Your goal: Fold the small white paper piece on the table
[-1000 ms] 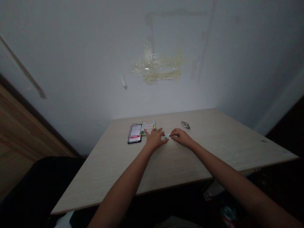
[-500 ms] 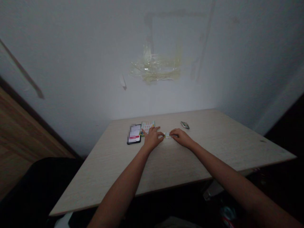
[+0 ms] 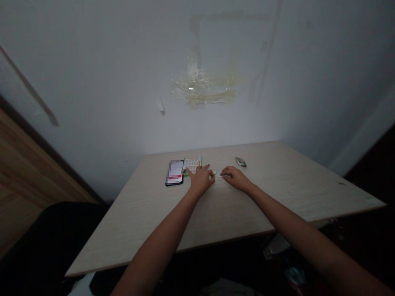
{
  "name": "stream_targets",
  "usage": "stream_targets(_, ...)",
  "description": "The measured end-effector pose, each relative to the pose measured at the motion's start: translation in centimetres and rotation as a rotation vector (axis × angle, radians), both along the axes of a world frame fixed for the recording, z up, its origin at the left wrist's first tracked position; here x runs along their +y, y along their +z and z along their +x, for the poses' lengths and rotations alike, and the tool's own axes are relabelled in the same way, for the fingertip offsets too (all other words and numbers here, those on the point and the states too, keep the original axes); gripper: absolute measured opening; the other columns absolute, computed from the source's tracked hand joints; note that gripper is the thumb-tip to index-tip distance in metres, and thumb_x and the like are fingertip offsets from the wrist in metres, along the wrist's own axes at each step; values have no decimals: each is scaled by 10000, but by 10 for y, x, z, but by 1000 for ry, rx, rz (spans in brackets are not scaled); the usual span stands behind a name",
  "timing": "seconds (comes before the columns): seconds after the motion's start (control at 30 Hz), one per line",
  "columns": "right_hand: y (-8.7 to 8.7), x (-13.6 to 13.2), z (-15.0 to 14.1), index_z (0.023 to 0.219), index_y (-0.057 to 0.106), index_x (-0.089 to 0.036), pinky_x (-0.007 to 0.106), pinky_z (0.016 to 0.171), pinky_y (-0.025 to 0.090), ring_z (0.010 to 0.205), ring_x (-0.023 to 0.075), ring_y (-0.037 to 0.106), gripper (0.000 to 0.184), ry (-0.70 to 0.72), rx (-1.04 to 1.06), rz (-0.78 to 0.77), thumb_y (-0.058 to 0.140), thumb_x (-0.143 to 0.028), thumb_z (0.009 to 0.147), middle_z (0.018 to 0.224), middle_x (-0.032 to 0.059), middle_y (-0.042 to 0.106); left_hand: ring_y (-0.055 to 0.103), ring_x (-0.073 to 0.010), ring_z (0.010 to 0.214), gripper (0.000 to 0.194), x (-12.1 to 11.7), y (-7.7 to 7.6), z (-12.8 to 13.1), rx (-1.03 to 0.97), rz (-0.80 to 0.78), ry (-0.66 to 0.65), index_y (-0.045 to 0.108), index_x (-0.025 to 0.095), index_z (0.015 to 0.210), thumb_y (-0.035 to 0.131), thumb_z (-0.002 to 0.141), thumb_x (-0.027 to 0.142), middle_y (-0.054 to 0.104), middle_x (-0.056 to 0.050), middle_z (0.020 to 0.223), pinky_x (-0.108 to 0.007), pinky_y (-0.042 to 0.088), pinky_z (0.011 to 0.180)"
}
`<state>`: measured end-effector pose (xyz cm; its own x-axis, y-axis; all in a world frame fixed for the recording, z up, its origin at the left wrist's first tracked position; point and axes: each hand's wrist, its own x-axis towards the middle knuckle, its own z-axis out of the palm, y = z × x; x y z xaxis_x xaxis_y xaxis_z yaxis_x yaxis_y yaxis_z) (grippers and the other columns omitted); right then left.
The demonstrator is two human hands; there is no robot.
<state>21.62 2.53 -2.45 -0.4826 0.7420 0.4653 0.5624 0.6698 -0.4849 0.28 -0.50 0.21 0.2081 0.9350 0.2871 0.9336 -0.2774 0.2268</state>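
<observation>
A small whitish piece of paper with pale yellow-green marks (image 3: 218, 175) lies on the table between my two hands, partly covered by fingertips. My left hand (image 3: 200, 180) pinches its left edge with thumb and index finger, the other fingers spread toward a printed sheet. From the other side, the fingers of my right hand (image 3: 236, 179) close on the paper's right edge. Just beyond my left hand is the printed sheet (image 3: 193, 163), with rows of small coloured pictures. It rests against or slightly over a phone (image 3: 175, 172) with a lit, partly blurred screen.
A small folded packet (image 3: 240, 161) sits beyond my right hand. The pale wooden table (image 3: 148, 213) meets a wall (image 3: 123, 82) with peeling clear tape (image 3: 210, 90). A dark chair-like shape (image 3: 58, 230) stands at the left, and a wooden panel (image 3: 27, 164) rises behind it.
My left index finger and thumb have curled slightly closer together at the paper's edge. The right hand stays almost in place; the whole view has shifted a little.
</observation>
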Motion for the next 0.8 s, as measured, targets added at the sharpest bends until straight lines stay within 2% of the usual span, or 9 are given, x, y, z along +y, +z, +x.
stream_targets(0.8, 0, 0, -1, 918, 777, -193, 367, 931, 485, 952, 208, 640, 201, -32, 32, -7, 628, -97, 824, 953, 69, 714, 441, -350, 1322, 326, 1, -5, 12, 18, 80, -29, 693, 278, 954, 631, 837, 576, 565, -24, 1435, -798, -95, 1075)
